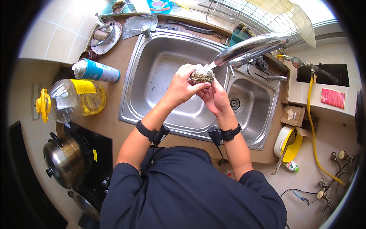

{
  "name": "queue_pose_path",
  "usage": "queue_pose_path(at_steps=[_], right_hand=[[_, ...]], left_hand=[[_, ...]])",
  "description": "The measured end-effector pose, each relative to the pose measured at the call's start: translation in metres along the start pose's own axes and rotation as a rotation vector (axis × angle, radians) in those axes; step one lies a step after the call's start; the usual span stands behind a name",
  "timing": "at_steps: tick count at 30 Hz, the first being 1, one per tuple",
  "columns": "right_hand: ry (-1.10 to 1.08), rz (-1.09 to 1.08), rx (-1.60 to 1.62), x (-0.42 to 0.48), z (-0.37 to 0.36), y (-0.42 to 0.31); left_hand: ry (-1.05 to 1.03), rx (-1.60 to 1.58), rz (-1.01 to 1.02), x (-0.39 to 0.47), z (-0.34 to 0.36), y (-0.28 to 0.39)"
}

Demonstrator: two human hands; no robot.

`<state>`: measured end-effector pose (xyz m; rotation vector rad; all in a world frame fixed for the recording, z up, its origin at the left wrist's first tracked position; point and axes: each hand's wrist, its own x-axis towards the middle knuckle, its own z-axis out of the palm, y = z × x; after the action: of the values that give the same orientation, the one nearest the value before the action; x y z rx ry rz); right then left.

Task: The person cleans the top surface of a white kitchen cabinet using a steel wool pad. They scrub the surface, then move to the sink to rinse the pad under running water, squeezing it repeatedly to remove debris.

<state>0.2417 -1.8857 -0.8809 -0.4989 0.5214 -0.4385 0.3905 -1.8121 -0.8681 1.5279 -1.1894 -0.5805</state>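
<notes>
Over the large basin of a stainless-steel sink [160, 77], my left hand [182, 84] and my right hand [213, 96] hold a rough, mesh-like scouring pad [202, 75] between them. The pad is greenish-brown, with a whitish top under the spout of the chrome faucet [251, 48]. Bright white water or foam shows where spout and pad meet. My left fingers and thumb wrap the pad's near left side. My right fingers support it from below and the right; some of them are hidden behind it.
On the left counter are an oil bottle [77, 98], a spray can [95, 70] and a plate [110, 43]. A lidded steel pot [64, 160] sits on the black stove [97, 143]. A wire rack [251, 17] overhangs the back right. The smaller basin [251, 108] adjoins; a yellow gas hose [311, 120] hangs right.
</notes>
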Motion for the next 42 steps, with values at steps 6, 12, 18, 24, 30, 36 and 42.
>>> queue_pose_path(at_steps=[6, 12, 18, 24, 30, 36, 42], right_hand=[[-0.042, -0.105, -0.073, -0.003, -0.007, 0.001], [-0.011, -0.238, -0.122, -0.008, -0.03, 0.004], [0.093, -0.2, -0.412, -0.022, -0.027, -0.004], [0.0, -0.355, -0.741, -0.031, 0.0, 0.0], [-0.076, -0.31, -0.804, -0.028, 0.004, 0.007], [-0.1, -0.439, -0.98, -0.031, 0.009, 0.004], [-0.074, -0.444, -0.823, -0.031, 0.012, 0.006]], left_hand=[[-0.104, -0.168, -0.238, 0.008, 0.008, 0.01], [-0.264, -0.328, -0.262, 0.011, 0.012, 0.014], [-0.137, -0.253, -0.151, -0.002, 0.014, 0.014], [-0.152, -0.225, -0.213, -0.011, 0.018, 0.025], [-0.091, -0.151, -0.117, -0.016, 0.025, 0.019], [-0.082, -0.059, 0.008, -0.017, 0.025, 0.024], [-0.092, 0.121, 0.032, -0.019, 0.029, 0.018]])
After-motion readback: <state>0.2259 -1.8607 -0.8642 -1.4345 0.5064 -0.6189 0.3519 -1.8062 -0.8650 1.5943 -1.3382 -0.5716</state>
